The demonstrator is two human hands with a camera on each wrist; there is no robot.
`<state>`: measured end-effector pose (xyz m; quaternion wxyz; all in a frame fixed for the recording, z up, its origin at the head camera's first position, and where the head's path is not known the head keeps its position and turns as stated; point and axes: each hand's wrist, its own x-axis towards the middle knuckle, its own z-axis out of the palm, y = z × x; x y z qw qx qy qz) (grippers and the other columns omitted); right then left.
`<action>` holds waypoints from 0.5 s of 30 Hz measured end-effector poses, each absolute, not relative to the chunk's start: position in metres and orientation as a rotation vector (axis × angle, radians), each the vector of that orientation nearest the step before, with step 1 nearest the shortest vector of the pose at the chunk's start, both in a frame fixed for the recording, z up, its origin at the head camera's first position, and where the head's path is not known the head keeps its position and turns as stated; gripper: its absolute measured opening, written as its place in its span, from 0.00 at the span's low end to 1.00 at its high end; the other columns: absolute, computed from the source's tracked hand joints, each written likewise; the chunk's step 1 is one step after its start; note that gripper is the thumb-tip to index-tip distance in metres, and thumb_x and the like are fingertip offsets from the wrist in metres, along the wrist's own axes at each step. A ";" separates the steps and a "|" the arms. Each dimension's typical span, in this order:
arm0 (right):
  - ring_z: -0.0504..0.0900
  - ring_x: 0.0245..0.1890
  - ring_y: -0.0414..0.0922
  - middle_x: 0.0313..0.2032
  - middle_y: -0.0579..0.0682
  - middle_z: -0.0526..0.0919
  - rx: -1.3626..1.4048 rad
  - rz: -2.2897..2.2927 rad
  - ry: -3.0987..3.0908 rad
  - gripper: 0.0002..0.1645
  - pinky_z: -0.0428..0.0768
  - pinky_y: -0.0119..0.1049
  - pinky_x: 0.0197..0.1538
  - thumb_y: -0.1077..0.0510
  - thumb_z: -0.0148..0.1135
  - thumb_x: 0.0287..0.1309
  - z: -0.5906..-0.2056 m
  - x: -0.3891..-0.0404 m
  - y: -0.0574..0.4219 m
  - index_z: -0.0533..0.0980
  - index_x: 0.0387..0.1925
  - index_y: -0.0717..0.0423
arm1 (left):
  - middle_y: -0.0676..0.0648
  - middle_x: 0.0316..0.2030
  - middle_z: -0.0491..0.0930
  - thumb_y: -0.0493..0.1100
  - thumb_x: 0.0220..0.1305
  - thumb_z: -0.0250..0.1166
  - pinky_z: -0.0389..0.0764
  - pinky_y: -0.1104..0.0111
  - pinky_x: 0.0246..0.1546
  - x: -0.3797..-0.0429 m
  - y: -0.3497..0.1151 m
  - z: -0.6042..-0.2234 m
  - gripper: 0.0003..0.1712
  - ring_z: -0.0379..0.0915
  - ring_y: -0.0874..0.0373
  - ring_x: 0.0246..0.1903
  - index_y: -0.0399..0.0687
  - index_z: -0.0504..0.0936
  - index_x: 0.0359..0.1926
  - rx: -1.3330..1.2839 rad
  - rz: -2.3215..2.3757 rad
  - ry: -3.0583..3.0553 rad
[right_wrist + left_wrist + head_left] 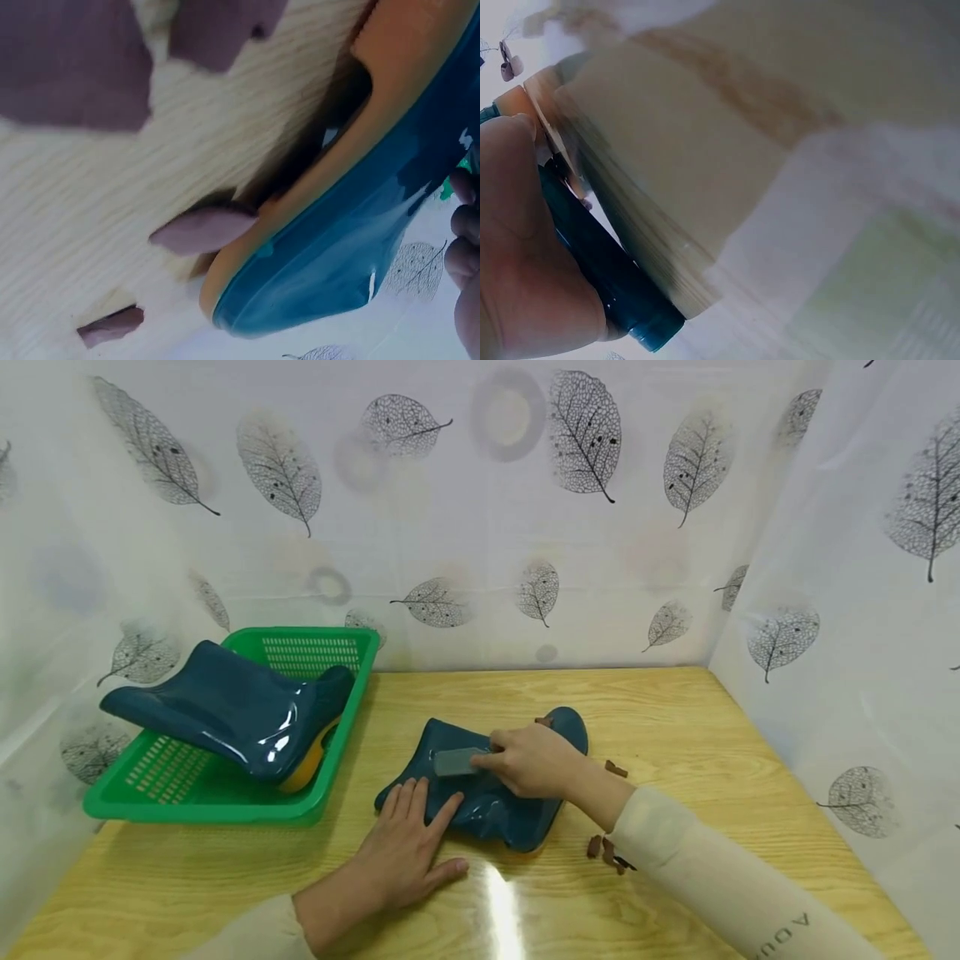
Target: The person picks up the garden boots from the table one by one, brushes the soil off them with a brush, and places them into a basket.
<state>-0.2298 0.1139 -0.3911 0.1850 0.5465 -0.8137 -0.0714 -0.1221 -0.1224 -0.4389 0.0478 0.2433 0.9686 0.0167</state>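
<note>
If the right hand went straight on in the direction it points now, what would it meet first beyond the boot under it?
Probably the green basket: past the boot, the right hand has only tabletop before that basket, though depth and height are hard to judge.

Rests the left hand [536, 255] against a glossy teal boot [592, 251], with one nail in front of an orange part [511, 100]. Shows dark bits [508, 69] beyond, too small to name. Includes the worktop [675, 150] as a blurred tan surface beside the boot, streaked with grain, edges and corners too soft to place. Gives way rightward to white blur, then to a pale green patch [885, 277] with faint lattice.
</note>
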 end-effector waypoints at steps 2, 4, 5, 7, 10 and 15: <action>0.73 0.20 0.37 0.36 0.47 0.80 1.482 -0.191 -2.305 0.17 0.73 0.29 0.20 0.52 0.61 0.67 -0.391 -0.230 0.115 0.81 0.56 0.38 | 0.24 0.71 0.56 0.81 0.64 0.39 0.53 0.38 0.71 -0.122 -0.122 -0.439 0.51 0.52 0.28 0.71 0.58 0.57 0.78 0.737 0.048 2.953; 0.73 0.20 0.37 0.35 0.47 0.80 1.448 -0.139 -2.291 0.17 0.71 0.29 0.19 0.52 0.61 0.67 -0.393 -0.231 0.117 0.81 0.56 0.38 | 0.25 0.71 0.55 0.81 0.64 0.39 0.53 0.38 0.71 -0.122 -0.123 -0.439 0.51 0.52 0.28 0.71 0.58 0.57 0.78 0.724 0.042 2.951; 0.73 0.19 0.37 0.35 0.47 0.80 1.445 -0.102 -2.281 0.17 0.70 0.29 0.18 0.52 0.62 0.67 -0.393 -0.231 0.117 0.81 0.56 0.39 | 0.25 0.71 0.55 0.82 0.63 0.39 0.53 0.39 0.71 -0.121 -0.124 -0.440 0.51 0.52 0.28 0.71 0.58 0.57 0.77 0.719 0.038 2.949; 0.73 0.19 0.36 0.34 0.47 0.80 1.465 -0.045 -2.253 0.17 0.68 0.27 0.18 0.53 0.62 0.67 -0.394 -0.231 0.117 0.82 0.55 0.40 | 0.25 0.71 0.55 0.82 0.63 0.38 0.53 0.39 0.71 -0.121 -0.125 -0.440 0.52 0.52 0.28 0.71 0.58 0.56 0.78 0.716 0.027 2.950; 0.73 0.21 0.35 0.34 0.47 0.79 1.515 -0.015 -2.234 0.17 0.69 0.26 0.20 0.53 0.63 0.66 -0.394 -0.231 0.116 0.83 0.55 0.41 | 0.26 0.71 0.57 0.81 0.64 0.38 0.53 0.39 0.71 -0.122 -0.125 -0.439 0.52 0.53 0.30 0.71 0.55 0.58 0.77 0.742 0.030 2.958; 0.72 0.21 0.35 0.35 0.46 0.79 1.534 -0.131 -2.288 0.17 0.72 0.27 0.21 0.51 0.62 0.67 -0.392 -0.229 0.118 0.82 0.56 0.40 | 0.29 0.72 0.58 0.77 0.69 0.37 0.52 0.41 0.73 -0.124 -0.122 -0.438 0.52 0.54 0.35 0.73 0.42 0.61 0.75 0.794 0.076 2.951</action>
